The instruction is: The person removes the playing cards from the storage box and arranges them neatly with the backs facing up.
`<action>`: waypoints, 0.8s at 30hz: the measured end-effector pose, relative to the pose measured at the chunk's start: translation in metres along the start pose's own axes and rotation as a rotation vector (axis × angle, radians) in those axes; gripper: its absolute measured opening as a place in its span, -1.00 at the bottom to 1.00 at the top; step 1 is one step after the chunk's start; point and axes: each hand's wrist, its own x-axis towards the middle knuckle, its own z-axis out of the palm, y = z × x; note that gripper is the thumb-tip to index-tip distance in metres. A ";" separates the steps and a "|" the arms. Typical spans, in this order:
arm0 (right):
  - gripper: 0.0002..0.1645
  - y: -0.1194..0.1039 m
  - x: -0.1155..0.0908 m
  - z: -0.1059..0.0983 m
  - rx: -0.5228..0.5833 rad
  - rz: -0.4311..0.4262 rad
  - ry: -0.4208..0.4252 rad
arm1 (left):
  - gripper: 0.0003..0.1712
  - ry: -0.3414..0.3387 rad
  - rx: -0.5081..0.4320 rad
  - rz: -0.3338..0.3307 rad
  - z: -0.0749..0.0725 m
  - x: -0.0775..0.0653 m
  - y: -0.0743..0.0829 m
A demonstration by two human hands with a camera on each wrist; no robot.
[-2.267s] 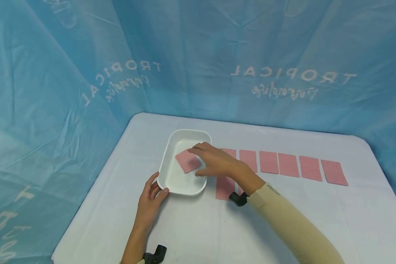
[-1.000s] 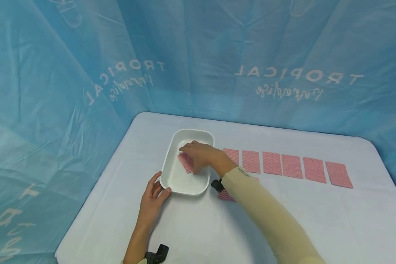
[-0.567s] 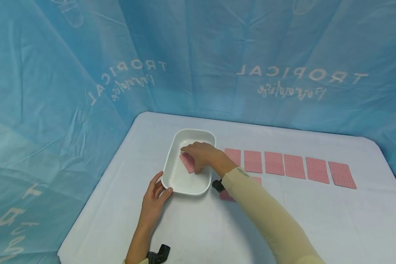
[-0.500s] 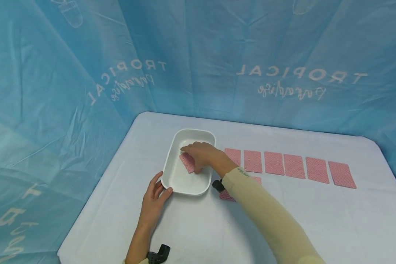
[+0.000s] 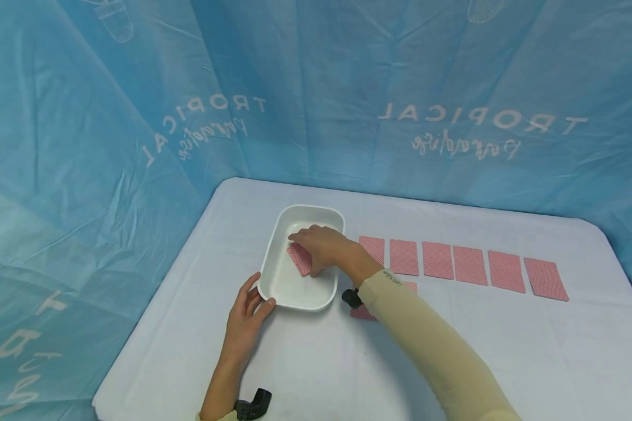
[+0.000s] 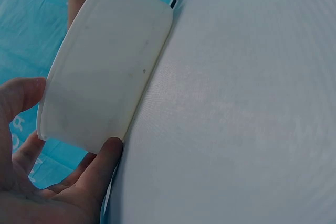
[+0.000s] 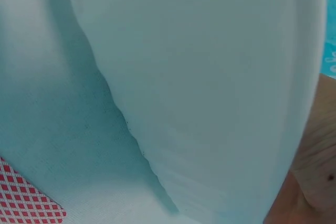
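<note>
A white rectangular tub stands on the table, and its near left corner sits between the thumb and fingers of my left hand. The left wrist view shows that hand's thumb at the rim and a fingertip low on the outer wall. Inside the tub, my right hand pinches a red-and-white patterned playing card by its edges. Part of this card is covered by the hand, and I cannot tell whether it is a single card or a stack. The tub's wall hides the right fingers in the right wrist view.
A row of several face-down playing cards runs rightward from the tub. Nearer me, another card is partly under the right forearm. The table has a white cloth, with blue printed curtains behind and at the left.
The right hand has come down from above the card, moved slightly left and closed its fingers on the card's edges. During the last half second almost nothing moves. The left hand keeps its place at the tub.
</note>
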 end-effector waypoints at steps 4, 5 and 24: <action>0.12 0.001 -0.001 0.000 -0.009 0.005 0.003 | -0.25 0.000 0.031 0.006 0.002 -0.003 0.008; 0.12 0.001 -0.001 0.000 -0.011 0.008 0.003 | -0.25 0.001 0.030 0.006 0.002 -0.003 0.007; 0.03 0.003 -0.008 -0.007 -0.032 -0.013 0.064 | -0.26 0.027 0.015 0.033 -0.001 0.004 -0.018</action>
